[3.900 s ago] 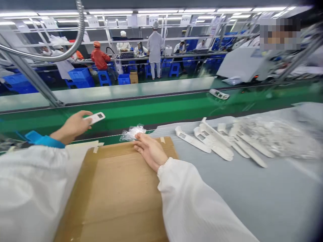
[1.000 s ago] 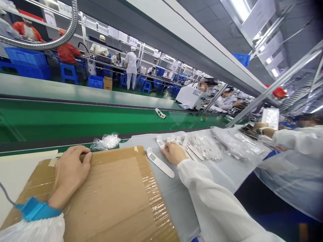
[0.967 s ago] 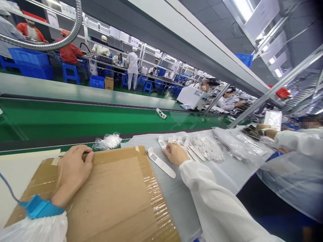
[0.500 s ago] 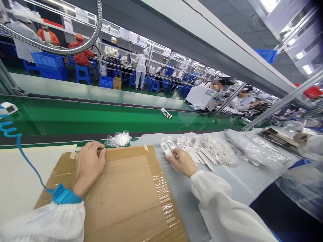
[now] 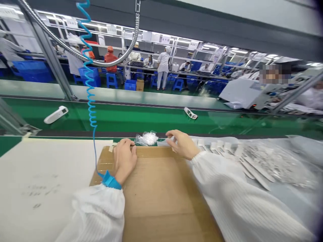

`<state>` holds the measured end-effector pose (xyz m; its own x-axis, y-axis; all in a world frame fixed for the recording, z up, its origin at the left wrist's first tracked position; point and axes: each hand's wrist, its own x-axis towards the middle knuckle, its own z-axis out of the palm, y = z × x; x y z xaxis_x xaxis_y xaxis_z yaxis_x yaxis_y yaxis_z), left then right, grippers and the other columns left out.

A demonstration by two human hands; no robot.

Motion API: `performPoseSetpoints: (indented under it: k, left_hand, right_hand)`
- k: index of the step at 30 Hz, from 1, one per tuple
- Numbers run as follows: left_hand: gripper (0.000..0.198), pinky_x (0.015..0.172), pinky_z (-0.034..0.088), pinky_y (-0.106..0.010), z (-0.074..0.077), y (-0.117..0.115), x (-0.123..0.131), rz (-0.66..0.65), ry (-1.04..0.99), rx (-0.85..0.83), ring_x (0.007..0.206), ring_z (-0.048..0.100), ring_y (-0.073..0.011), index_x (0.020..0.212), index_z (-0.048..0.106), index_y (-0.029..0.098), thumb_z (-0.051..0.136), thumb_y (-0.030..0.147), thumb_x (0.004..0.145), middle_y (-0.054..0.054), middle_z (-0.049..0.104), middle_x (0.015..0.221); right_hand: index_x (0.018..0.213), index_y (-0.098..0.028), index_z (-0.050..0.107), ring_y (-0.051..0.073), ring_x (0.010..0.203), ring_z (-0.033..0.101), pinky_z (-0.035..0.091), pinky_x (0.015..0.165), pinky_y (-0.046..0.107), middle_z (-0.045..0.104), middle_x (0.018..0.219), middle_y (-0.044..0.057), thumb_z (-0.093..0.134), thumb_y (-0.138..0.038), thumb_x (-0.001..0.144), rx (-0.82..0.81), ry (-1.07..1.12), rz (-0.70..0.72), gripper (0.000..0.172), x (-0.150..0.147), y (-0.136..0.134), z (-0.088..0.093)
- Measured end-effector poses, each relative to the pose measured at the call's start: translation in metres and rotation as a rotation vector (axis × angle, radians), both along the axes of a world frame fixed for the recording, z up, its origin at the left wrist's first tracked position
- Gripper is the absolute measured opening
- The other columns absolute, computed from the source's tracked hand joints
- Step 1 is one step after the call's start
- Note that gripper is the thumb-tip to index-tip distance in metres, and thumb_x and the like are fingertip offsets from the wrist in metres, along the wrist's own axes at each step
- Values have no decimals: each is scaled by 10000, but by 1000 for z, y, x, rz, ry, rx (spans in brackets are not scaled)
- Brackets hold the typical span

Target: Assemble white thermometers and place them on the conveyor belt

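My left hand [image 5: 124, 158], with a blue wrist strap [image 5: 111, 180], rests at the far left edge of a flat cardboard sheet [image 5: 161, 191]. Its fingers are curled, and a small dark bit shows by the fingertips; what they hold, if anything, is hidden. Over the sheet's far right corner hovers my right hand [image 5: 183, 145], thumb and fingers apart, with nothing visible between them. Right of it lie several long white plastic casings [image 5: 254, 171] with window cut-outs, partly covered by my sleeve. Crumpled clear plastic [image 5: 147, 138] sits between the hands, beyond the cardboard.
A green conveyor belt [image 5: 141, 117] runs behind the bench, carrying a white handheld device [image 5: 56, 115] and a curved white part [image 5: 190, 113]. A coiled blue cord [image 5: 89, 80] hangs to my wrist strap. Bagged small parts [image 5: 280, 164] lie right. White paper [image 5: 47, 188] covers the left.
My right hand has left the white casings and moved left to the cardboard's far corner. The left hand stays at the cardboard's edge. The view has turned left and levelled.
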<state>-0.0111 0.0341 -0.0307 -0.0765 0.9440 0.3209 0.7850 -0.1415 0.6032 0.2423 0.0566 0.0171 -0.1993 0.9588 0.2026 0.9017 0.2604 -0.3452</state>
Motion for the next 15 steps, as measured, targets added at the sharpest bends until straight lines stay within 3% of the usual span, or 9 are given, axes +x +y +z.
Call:
performPoseSetpoints:
  k: [2, 4, 7, 10, 13, 15]
  left_hand:
    - [99, 994, 425, -421, 0, -1, 0, -9, -23, 14, 1094, 580, -258, 912, 621, 189, 534, 165, 871, -84, 649, 1072]
    - [97, 988, 424, -421, -1, -1, 1, -16, -36, 17, 1089, 578, -254, 914, 615, 189, 541, 148, 867, -83, 646, 1060]
    - [98, 980, 420, -428, -3, -2, 2, -11, -40, 13, 1086, 572, -254, 929, 614, 186, 551, 144, 867, -85, 638, 1069]
    - [94, 968, 417, -435, -4, -2, 0, 3, -45, 1, 1078, 567, -254, 941, 614, 186, 558, 152, 873, -89, 630, 1084]
    - [91, 969, 419, -440, -3, -3, 1, 11, -79, -5, 1093, 563, -256, 942, 600, 188, 544, 145, 884, -92, 618, 1083]
    - [95, 964, 432, -436, -1, -3, 5, 19, -135, 3, 1091, 561, -254, 929, 591, 190, 536, 127, 881, -97, 606, 1076]
  right_hand:
    - [1182, -177, 634, 186, 969, 640, 475, 896, 314, 664, 1170, 87, 556, -239, 931, 2, 25, 93, 270, -31, 28, -2]
    - [1247, -185, 622, 199, 1105, 608, 454, 978, 322, 622, 1291, 97, 582, -187, 911, -56, -21, 272, 338, -55, 51, -5]
    - [1252, -233, 641, 220, 1196, 552, 432, 1024, 343, 580, 1366, 76, 658, -129, 843, -144, -151, 529, 422, -75, 67, -10]
    - [1162, -235, 677, 253, 1134, 542, 471, 912, 360, 623, 1268, 91, 671, -128, 831, -124, -267, 525, 348, -86, 68, -10]
    - [902, -208, 705, 262, 1044, 551, 456, 795, 322, 680, 1032, 98, 693, -85, 784, -181, -344, 475, 171, -91, 71, 0]
    - [738, -211, 672, 234, 952, 577, 440, 781, 302, 683, 878, 69, 682, -71, 777, -244, -357, 492, 146, -87, 77, 8]
